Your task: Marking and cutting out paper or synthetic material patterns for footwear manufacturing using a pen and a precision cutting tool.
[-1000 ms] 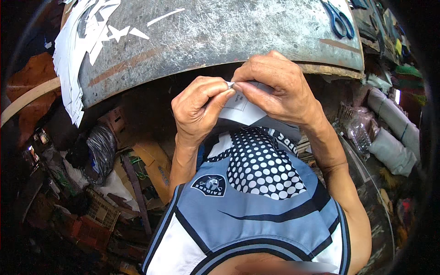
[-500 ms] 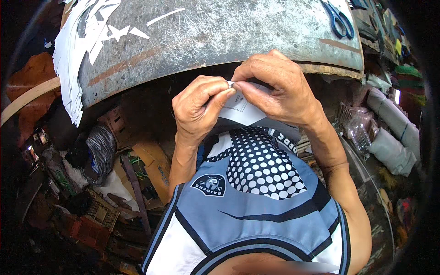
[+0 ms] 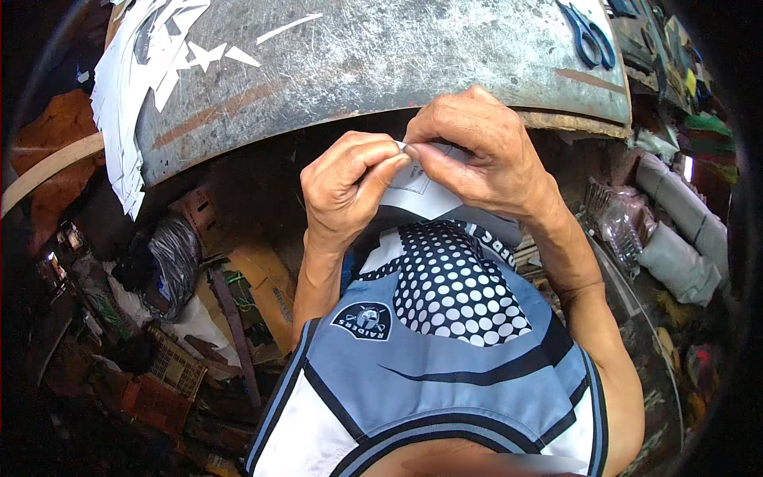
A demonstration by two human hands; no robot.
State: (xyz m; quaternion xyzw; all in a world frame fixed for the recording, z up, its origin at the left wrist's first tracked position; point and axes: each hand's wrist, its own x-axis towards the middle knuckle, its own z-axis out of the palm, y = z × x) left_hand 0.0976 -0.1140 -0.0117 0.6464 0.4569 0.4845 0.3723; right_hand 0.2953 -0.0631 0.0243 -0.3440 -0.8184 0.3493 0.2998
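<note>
A view from above looks down at a person's two bare hands, raised close together in front of the chest, just near the edge of a worn grey worktable. The left hand and the right hand meet at their fingertips and pinch the top edge of a small piece of white paper between thumbs and forefingers, pressed tight on it. The paper hangs down between the hands, just above the person's blue, white and black shirt, which has a panel of white dots on black.

On the far left of the table lies a heap of white paper scraps, some spilling over the table's left edge. At the far right corner of the table lies a pair of blue-handled scissors.

Below the table on the left, the floor is dim and crowded: brown cardboard boxes, a dark plastic bag and a red crate. On the right stand grey rolls of material and a clear plastic bag.
</note>
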